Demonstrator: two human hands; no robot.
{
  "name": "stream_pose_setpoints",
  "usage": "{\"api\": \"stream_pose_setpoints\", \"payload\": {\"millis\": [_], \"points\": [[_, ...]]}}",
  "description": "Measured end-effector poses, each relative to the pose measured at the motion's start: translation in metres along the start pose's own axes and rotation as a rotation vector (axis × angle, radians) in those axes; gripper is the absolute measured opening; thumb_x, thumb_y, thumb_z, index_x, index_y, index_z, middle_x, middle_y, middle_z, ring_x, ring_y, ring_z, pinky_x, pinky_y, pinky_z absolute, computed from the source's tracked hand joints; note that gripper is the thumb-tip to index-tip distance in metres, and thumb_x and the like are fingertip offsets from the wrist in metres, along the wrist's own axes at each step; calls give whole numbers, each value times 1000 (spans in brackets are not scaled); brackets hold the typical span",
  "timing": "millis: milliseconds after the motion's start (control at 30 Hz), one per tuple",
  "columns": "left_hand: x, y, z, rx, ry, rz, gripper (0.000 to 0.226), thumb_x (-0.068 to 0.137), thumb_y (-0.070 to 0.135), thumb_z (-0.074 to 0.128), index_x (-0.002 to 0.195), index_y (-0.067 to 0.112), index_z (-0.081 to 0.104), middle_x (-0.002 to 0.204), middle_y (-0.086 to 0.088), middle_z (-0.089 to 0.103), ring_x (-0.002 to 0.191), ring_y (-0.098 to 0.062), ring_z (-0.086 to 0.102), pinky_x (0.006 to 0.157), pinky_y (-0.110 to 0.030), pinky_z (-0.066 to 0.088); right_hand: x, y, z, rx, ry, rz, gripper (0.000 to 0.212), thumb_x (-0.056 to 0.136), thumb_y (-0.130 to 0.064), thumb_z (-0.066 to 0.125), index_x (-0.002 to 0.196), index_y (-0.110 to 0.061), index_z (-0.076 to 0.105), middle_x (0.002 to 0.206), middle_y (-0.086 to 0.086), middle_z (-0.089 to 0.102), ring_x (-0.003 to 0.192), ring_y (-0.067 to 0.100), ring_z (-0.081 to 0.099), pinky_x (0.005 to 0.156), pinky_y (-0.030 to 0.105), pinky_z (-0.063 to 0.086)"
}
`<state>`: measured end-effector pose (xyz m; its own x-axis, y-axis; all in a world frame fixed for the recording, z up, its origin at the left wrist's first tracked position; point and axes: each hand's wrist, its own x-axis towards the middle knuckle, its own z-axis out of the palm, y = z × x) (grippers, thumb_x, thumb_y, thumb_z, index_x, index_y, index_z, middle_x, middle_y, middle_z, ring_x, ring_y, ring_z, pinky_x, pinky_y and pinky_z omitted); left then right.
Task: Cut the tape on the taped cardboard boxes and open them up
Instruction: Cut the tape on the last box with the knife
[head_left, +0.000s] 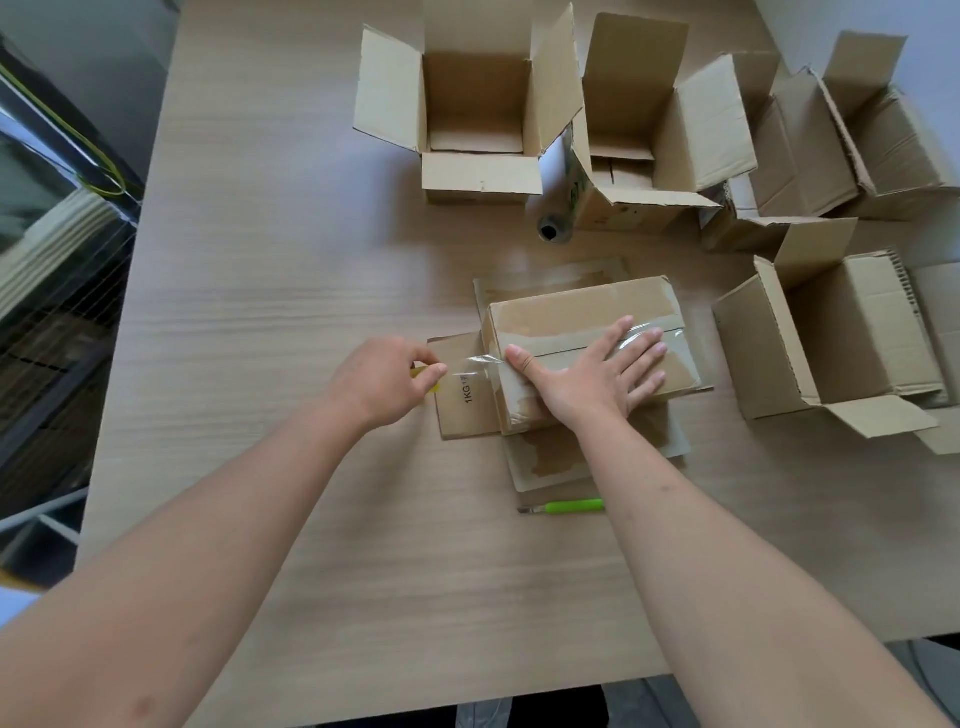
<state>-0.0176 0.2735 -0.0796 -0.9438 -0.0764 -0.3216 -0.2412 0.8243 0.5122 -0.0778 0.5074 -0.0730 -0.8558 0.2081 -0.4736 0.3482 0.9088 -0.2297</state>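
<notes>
A taped cardboard box (582, 306) lies in the middle of the table on some flattened cardboard (467, 410). My right hand (592, 369) lies flat on top of the box with its fingers spread. Loose clear tape (636, 332) drapes over those fingers. Left of the box, my left hand (384, 379) pinches the end of a clear tape strip (475, 362) that stretches to the box's left edge. A small yellow thing (422, 372) also shows inside that hand. A green-handled cutter (571, 505) lies on the table just in front of the cardboard.
Several opened boxes stand around: one at the back (478, 104), one beside it (654, 130), more at the far right (841, 135), one right of the taped box (831, 338). A tape roll (553, 228) stands behind the taped box. The table's left edge (130, 291) drops off.
</notes>
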Motion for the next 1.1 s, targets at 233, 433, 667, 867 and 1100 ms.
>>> {"api": "stream_pose_setpoints", "payload": {"millis": [233,433,667,867,1100], "points": [[-6,15,2,34,44,-71,27,102,42,59,110,25,77,108,-4,74,104,-24,65,86,-37,54,6,14,-2,153,74,-68,143,66,-97,52,162,-12,-10,167,21,-22,153,36,-26,123,56,-14],[-15,24,6,31,52,-117,24,101,41,60,108,25,77,102,-6,74,101,-27,66,85,-38,54,-11,55,0,230,502,-485,42,93,-40,67,125,-13,64,136,15,49,123,35,46,107,51,42],[-23,31,6,-27,104,-148,19,100,40,63,109,28,75,89,1,71,84,-17,67,84,-35,53,-35,103,16,132,240,-865,18,88,-37,64,85,-19,60,87,-6,51,83,17,51,65,35,49],[-31,33,8,-141,108,-185,9,98,38,66,94,31,70,58,7,71,44,-7,63,71,-33,60,-33,152,38,-197,-170,-739,33,79,-50,83,102,-30,70,97,-11,53,96,15,53,75,31,47],[-39,45,4,-217,84,-229,12,98,33,67,90,24,67,61,3,73,45,-17,64,55,-27,47,-45,167,41,-198,-93,-749,20,94,-33,72,103,-16,75,97,1,60,97,26,58,68,31,36]]}}
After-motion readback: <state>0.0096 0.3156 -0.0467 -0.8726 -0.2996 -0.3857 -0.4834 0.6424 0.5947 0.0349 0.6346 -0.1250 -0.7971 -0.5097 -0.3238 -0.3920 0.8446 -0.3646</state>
